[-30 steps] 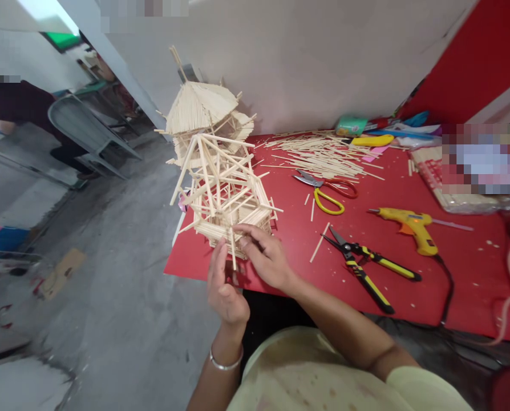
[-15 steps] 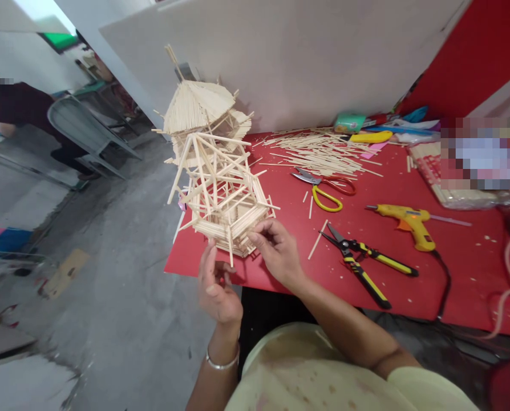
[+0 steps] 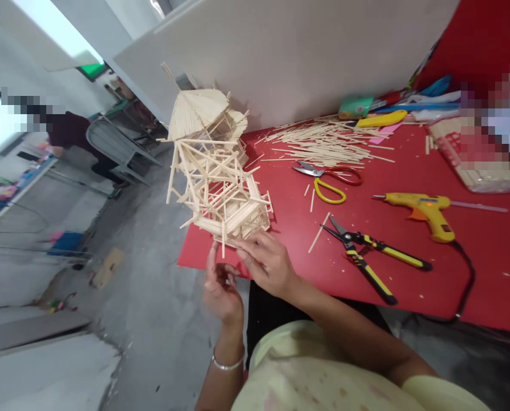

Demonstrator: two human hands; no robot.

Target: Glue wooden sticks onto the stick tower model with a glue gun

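A tiered pagoda-like model (image 3: 210,171) made of thin wooden sticks stands at the left end of the red table. At its front lower edge, my right hand (image 3: 270,262) has thumb and fingers pinched together; what lies between the fingertips is too small to make out. My left hand (image 3: 223,294) is just below the same edge, palm up. Its index finger stretches up to the model's base by the front corner, while the other fingers curl loosely with nothing visible in them. One stick juts down from that corner between the hands.
Right of the model lie loose sticks (image 3: 327,142), scissors (image 3: 326,180) with red and yellow handles, black-yellow cutters (image 3: 361,245) and a corded yellow glue gun (image 3: 426,208). A white board (image 3: 289,63) rises behind. Another person (image 3: 73,134) is far left, beside a grey chair (image 3: 113,142).
My right hand has shifted left along the model's lower edge, closer to the front corner stick. The model appears slightly turned. My left hand stays under the edge; the whole view has swung.
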